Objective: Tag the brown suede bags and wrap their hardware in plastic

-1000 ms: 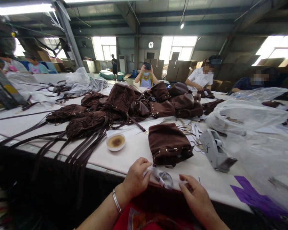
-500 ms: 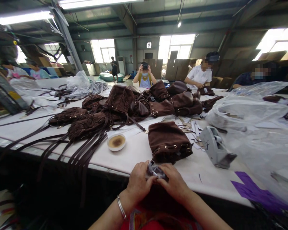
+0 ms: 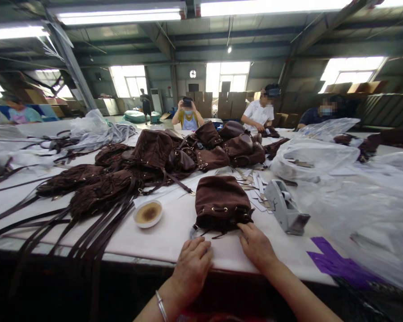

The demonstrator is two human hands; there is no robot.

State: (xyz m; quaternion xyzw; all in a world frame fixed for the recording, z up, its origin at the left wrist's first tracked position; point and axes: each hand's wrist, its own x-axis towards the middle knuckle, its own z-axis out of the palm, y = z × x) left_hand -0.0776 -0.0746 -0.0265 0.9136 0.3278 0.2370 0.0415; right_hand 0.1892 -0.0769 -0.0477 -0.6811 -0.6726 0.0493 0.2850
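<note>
A dark brown suede drawstring bag point(image 3: 221, 197) lies on the white-covered table, its eyeleted mouth facing me. My right hand point(image 3: 258, 248) is at the near right edge of that mouth, fingertips closed on the rim. In front of the bag's left corner, my left hand point(image 3: 192, 264) is bent with its fingers together over the table edge. A small pale bluish bit shows by its fingertips; what lies under the palm is hidden. Clear plastic wrap point(image 3: 192, 231) covers a strap end at the bag's left corner.
Brown bags point(image 3: 154, 150) with long straps are heaped behind. A bowl of tan paste point(image 3: 148, 213) stands left, a grey tape dispenser point(image 3: 285, 208) right. Paper scraps point(image 3: 257, 190), clear plastic bags point(image 3: 349, 214) and a purple piece point(image 3: 339, 261) lie rightward. Several people are around the far side.
Both hands were together on a plastic-wrapped piece near the table edge. They have parted, the right going forward to the bag's rim. The view has shifted right and up.
</note>
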